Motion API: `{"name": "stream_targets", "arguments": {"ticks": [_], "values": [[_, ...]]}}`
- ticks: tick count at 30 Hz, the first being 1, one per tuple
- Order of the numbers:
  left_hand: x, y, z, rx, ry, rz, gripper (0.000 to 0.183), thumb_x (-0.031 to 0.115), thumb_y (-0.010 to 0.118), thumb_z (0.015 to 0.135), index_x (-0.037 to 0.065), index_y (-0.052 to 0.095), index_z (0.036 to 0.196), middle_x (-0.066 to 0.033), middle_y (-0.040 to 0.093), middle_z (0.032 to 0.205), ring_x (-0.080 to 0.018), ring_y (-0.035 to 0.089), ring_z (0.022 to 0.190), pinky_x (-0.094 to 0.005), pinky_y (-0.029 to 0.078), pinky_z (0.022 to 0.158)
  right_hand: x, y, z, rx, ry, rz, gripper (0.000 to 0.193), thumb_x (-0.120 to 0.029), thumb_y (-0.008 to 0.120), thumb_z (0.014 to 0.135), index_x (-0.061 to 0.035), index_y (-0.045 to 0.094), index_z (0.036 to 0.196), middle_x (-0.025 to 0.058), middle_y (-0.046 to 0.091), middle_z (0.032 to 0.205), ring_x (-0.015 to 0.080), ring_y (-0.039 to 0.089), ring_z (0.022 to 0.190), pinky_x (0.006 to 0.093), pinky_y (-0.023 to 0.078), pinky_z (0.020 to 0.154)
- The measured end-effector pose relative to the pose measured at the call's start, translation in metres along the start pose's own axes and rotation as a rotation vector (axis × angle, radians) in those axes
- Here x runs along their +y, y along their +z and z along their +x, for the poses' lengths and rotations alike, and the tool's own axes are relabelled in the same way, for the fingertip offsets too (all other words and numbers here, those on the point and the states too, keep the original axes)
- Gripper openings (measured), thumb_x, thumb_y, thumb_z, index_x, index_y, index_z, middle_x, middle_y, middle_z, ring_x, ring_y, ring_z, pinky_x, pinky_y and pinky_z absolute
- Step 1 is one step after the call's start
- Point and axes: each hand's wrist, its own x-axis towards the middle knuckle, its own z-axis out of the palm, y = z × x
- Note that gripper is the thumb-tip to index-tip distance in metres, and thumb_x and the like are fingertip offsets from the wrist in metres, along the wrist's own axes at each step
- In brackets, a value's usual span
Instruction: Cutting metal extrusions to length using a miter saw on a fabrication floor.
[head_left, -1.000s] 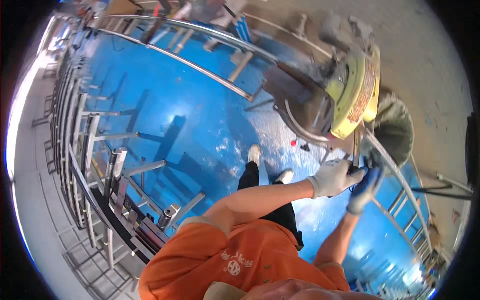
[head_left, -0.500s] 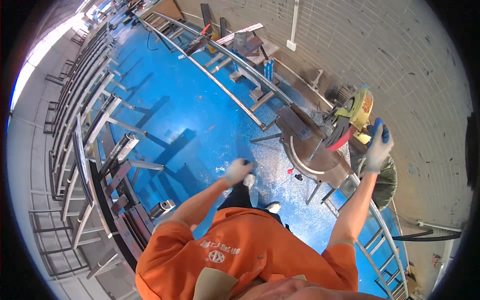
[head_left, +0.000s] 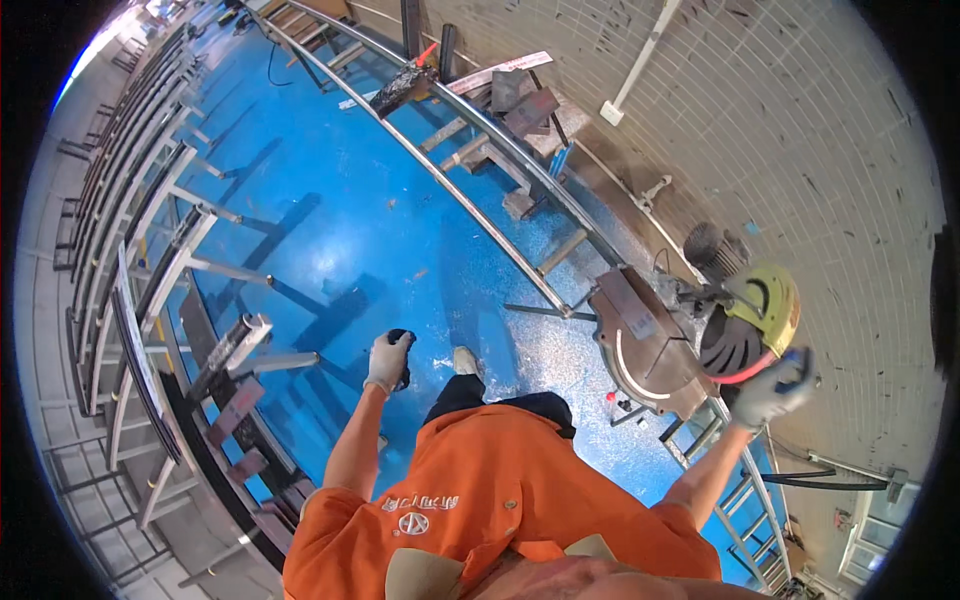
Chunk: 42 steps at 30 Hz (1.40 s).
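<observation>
- Head view: the gloved fingers of your right hand (head_left: 773, 392) bend loosely and are blurred; you cannot tell whether they grip or touch anything.
- Your left hand (head_left: 388, 362), gloved too, has its fingers curled inward over the blue floor (head_left: 420, 260); whether they hold something cannot be told.
- Just beside your right hand is the mitre saw (head_left: 675, 365), by the wall (head_left: 820, 150), well apart from your left hand.
- Its yellow head (head_left: 772, 300) and red-edged disc lie between your right hand and the grey motor (head_left: 713, 252).
- Around it, a rail frame (head_left: 563, 252) runs up from the table's far end, and a second rail frame (head_left: 752, 465) leads down past your right forearm.
- Metal pieces (head_left: 530, 110) lie heaped beyond the first frame; near the table's front edge you see a red knob (head_left: 611, 397).
- On your left, metal frames (head_left: 240, 345) crowd the side, their legs reaching toward your left hand.
- The saw table's curved front faces you, toward lower left; its fence and long axis slant from upper left to lower right, roughly along the line of the frames.
</observation>
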Motion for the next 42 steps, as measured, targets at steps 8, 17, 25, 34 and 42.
{"name": "stream_targets", "arguments": {"ticks": [8, 17, 25, 34, 42], "values": [[0.149, -0.018, 0.124, 0.001, 0.355, 0.397, 0.04, 0.037, 0.062, 0.085, 0.006, 0.071, 0.107, -0.0111, 0.068, 0.082, -0.0266, 0.064, 0.076, -0.0367, 0.051, 0.069, -0.158, 0.158, -0.115, -0.907, -0.251, 0.224, 0.029, -0.017, 0.065, 0.083, -0.0072, 0.065, 0.11, 0.0132, 0.065, 0.108, 0.0327, 0.059, 0.095, 0.0418, 0.047, 0.087], [0.19, -0.082, 0.204, -0.011, 0.008, 0.369, 0.039, 0.037, 0.059, 0.088, 0.004, 0.069, 0.107, -0.0105, 0.071, 0.083, -0.0283, 0.066, 0.073, -0.0374, 0.053, 0.072, -0.246, 0.342, -0.179, -1.379, -0.143, 0.242, 0.027, -0.027, 0.061, 0.088, -0.0093, 0.066, 0.108, 0.0116, 0.068, 0.106, 0.0329, 0.063, 0.092, 0.0408, 0.049, 0.083], [0.153, -0.115, 0.334, 0.013, -0.03, 0.307, 0.038, 0.035, 0.06, 0.087, 0.003, 0.07, 0.104, -0.0124, 0.073, 0.091, -0.0309, 0.067, 0.079, -0.0383, 0.053, 0.075, -0.33, 0.438, -0.212, -1.476, -0.173, 0.255, 0.028, -0.028, 0.061, 0.088, -0.008, 0.065, 0.108, 0.0113, 0.069, 0.106, 0.0341, 0.064, 0.094, 0.0408, 0.05, 0.084], [0.223, -0.153, 0.458, -0.185, 0.05, 0.452, 0.043, 0.039, 0.056, 0.088, 0.003, 0.069, 0.109, -0.0147, 0.069, 0.085, -0.03, 0.066, 0.07, -0.0402, 0.054, 0.066, -0.404, 0.477, -0.232, -1.605, 0.174, 0.255, 0.028, -0.025, 0.059, 0.088, -0.0047, 0.065, 0.107, 0.013, 0.07, 0.102, 0.0352, 0.065, 0.091, 0.0404, 0.051, 0.08], [0.286, -0.114, 0.448, -0.142, 0.13, 0.427, 0.044, 0.043, 0.048, 0.087, 0.004, 0.069, 0.092, -0.0188, 0.072, 0.092, -0.0392, 0.068, 0.079, -0.0494, 0.054, 0.069, -0.41, 0.458, -0.271, -1.942, 0.28, 0.53, 0.024, -0.017, 0.06, 0.092, 0.0002, 0.065, 0.108, 0.0129, 0.07, 0.099, 0.0236, 0.065, 0.085, 0.0345, 0.051, 0.078]]}}
